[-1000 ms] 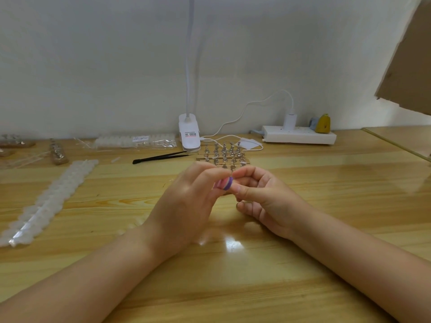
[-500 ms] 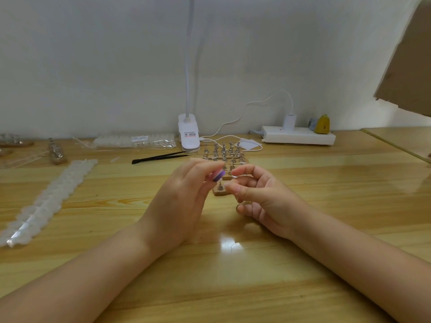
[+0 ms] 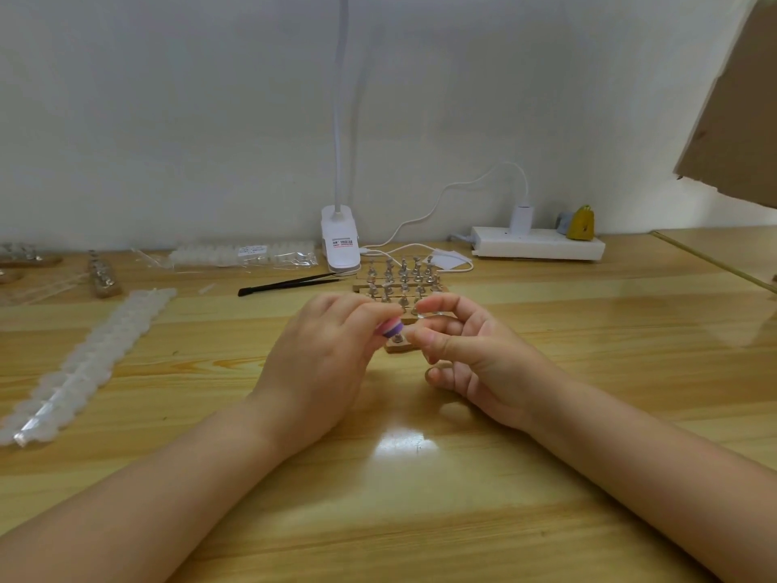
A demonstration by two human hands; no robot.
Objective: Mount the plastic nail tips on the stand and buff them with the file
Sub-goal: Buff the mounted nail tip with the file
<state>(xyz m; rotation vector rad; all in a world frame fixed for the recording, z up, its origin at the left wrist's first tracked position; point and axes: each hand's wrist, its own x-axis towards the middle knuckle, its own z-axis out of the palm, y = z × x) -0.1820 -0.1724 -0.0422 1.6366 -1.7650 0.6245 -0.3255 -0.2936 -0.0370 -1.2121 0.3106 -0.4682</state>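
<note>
- A small pink-and-purple buffing file (image 3: 392, 328) sits at the centre of the frame, pinched between the curled fingertips of the left hand (image 3: 323, 363), its purple end poking out toward the right
- Just right of the file, the right hand (image 3: 475, 351) has thumb and forefinger curled toward each other as if pinching; whether they hold a nail tip I cannot tell, it is too small to see
- Directly below the file and between the two hands, a small wooden stand (image 3: 397, 346) with a metal post rests on the wooden table (image 3: 420, 519)
- Just behind the hands, above centre, a cluster of wooden stands with metal pegs (image 3: 401, 281) stands in rows
- Black tweezers (image 3: 290, 283) lie left of that cluster
- A long strip of clear nail tips (image 3: 84, 368) runs diagonally down the left of the frame, and a clear packet of nail tips (image 3: 244, 254) lies at the wall, upper left of centre
- A white clip lamp (image 3: 340, 241) rises at the top centre, its cable (image 3: 441, 195) looping right to a white power strip (image 3: 538, 246)
- A yellow object (image 3: 582, 223) sits at the strip's right end
- Brown cardboard (image 3: 740, 111) fills the upper right corner
</note>
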